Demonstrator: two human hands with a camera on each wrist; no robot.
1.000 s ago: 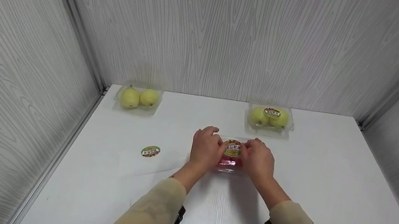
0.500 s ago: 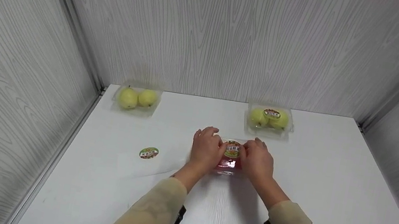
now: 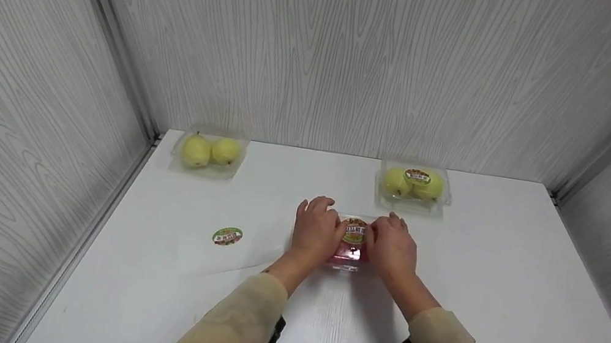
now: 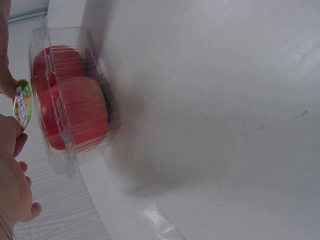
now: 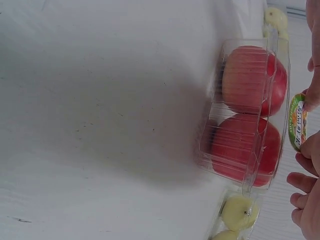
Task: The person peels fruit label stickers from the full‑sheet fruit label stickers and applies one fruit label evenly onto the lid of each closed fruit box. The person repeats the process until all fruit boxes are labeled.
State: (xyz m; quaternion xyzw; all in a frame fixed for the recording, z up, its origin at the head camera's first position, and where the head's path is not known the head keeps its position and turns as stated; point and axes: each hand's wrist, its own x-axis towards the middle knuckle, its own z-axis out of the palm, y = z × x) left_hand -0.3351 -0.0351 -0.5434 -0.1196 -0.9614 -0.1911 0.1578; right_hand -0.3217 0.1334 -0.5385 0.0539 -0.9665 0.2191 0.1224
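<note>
Both hands are over a clear plastic clamshell box (image 4: 75,145) holding two red apples (image 5: 245,145). An oval fruit sticker (image 3: 355,231) is stretched between them. My left hand (image 3: 317,229) pinches its left end and my right hand (image 3: 393,245) pinches its right end, with thumb and finger. In the right wrist view the sticker (image 5: 297,121) stands just above the box lid; whether it touches the lid cannot be told. The other fingers of my right hand (image 5: 307,190) are loosely bent.
Left of the hands lies a pale backing sheet (image 3: 250,258) with another oval sticker (image 3: 227,236). Two clear boxes of yellow-green pears stand at the back: the left box (image 3: 236,169) bears no visible label, the right box (image 3: 440,210) has one. Grey wood-grain panels (image 3: 325,51) enclose the white table.
The hands hold nearly the same pose around the sticker. The whole head view has shifted slightly; the boxes stay where they were.
</note>
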